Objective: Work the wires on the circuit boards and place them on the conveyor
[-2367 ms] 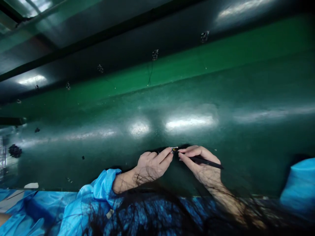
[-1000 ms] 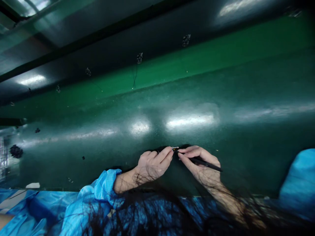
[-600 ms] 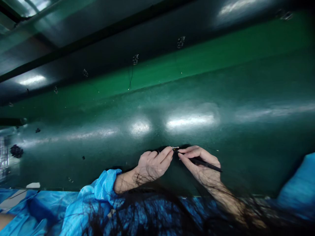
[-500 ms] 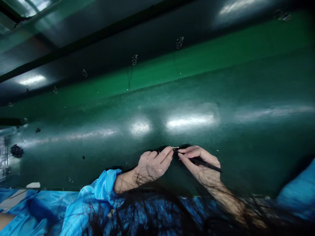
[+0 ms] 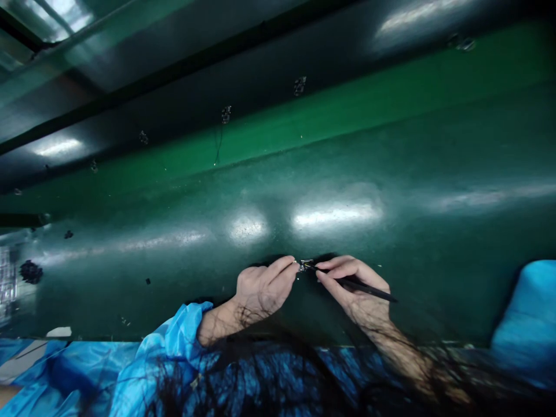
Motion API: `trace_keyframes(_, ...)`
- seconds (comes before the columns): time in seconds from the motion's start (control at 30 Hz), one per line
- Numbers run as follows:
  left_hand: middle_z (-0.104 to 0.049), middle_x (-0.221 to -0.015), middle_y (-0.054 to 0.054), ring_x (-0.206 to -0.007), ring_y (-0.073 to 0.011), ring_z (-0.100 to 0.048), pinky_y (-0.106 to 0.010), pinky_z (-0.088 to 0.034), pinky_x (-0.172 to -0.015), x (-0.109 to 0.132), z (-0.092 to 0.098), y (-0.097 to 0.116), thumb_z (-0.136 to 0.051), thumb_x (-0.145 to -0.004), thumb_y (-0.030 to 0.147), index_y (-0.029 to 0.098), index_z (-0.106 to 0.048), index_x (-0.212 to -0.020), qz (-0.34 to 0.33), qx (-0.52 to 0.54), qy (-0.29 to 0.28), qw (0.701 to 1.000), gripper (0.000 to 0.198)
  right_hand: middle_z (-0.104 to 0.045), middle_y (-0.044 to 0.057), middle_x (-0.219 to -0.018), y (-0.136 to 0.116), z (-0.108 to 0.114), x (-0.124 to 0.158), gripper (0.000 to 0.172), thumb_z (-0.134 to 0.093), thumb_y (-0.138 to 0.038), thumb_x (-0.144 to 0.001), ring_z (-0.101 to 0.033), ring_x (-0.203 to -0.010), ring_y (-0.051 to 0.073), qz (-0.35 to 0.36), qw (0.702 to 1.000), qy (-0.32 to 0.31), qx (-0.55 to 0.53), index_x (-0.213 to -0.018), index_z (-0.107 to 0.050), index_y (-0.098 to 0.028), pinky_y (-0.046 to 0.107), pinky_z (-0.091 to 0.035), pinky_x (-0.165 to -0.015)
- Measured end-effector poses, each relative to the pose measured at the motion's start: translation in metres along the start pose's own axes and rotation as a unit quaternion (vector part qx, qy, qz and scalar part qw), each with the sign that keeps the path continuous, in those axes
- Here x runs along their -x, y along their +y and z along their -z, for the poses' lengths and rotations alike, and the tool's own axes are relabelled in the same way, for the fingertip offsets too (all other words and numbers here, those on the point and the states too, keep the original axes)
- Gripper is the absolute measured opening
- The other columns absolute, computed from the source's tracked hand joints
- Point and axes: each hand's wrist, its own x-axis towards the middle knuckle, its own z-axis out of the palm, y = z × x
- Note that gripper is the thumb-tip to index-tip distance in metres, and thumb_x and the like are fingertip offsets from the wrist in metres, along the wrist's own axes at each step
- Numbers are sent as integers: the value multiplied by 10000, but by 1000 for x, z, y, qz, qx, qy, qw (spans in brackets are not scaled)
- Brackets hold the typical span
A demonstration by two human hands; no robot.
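Near the front edge of the green work surface, my left hand (image 5: 266,289) pinches a small circuit board (image 5: 305,264) between thumb and fingers. The board shows a pale metallic edge and a dark face; its finer detail is too small to make out. My right hand (image 5: 358,282) is closed round slim black tweezers (image 5: 369,289), held like a pen. Their tip points left and meets the board, though the exact contact cannot be made out. A tiny pale speck (image 5: 297,279) lies just below the board.
Several small boards, among them one board (image 5: 226,114) with a trailing wire (image 5: 218,146), lie along the green and dark strip at the back. A dark clump of parts (image 5: 31,271) sits far left. Another person's blue sleeve (image 5: 525,318) is at the right edge; loose hair crosses the foreground.
My left hand has shifted slightly left, and more of the board shows. The boards at the back have moved left. The blue sleeve at right reaches further into view.
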Motion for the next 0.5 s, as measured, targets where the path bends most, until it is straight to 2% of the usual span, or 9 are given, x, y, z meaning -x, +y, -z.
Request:
trace_keyframes(0.13,-763,-1158,-29,-792,-104,-738,-184,-575,-634,-3,3,-6,-622,-954,325,215,-711,-1188,2,42,66,997,274,-659,-33,-747,-4,3,-1,155,-681,-218,-682,-644,-670,80,15,1000,16,-4,-593,-554,-222,212,-526,-644)
trace_keyframes(0.2,-746,-1188,-52,-741,-113,-729,-208,-560,-574,-5,2,-5,-640,-941,381,201,-697,-1217,2,35,60,998,334,-665,-25,-784,-3,5,0,118,-674,-195,-688,-651,-697,88,32,999,15,6,-625,-580,-228,224,-529,-672)
trace_keyframes(0.27,-727,-1224,-58,-659,-111,-701,-230,-539,-531,-7,3,-3,-660,-926,398,208,-699,-1214,6,18,47,999,347,-676,-11,-873,1,7,0,92,-634,-167,-723,-660,-784,107,80,996,9,47,-747,-631,-256,253,-530,-745)
trace_keyframes(0.37,-706,-1241,-42,-600,-102,-667,-244,-517,-509,-10,8,1,-685,-909,384,241,-730,-1138,17,-3,14,1000,274,-678,-8,-959,10,11,0,255,-578,-174,-771,-651,-841,134,172,972,-41,153,-965,-647,-325,295,-525,-787)
trace_keyframes(0.43,-697,-1239,-24,-610,-99,-664,-245,-512,-516,-12,13,2,-678,-917,371,260,-740,-1094,25,-8,-6,1000,219,-676,-13,-937,15,12,-1,286,-583,-203,-773,-641,-810,143,198,955,-69,208,-1008,-642,-355,302,-528,-758)
trace_keyframes(0.5,-695,-1239,-10,-614,-92,-661,-241,-505,-523,-13,15,3,-666,-927,362,266,-741,-1071,29,-9,-14,999,189,-668,-12,-924,17,13,-2,284,-587,-221,-772,-632,-802,146,202,949,-69,231,-1013,-640,-361,305,-529,-757)
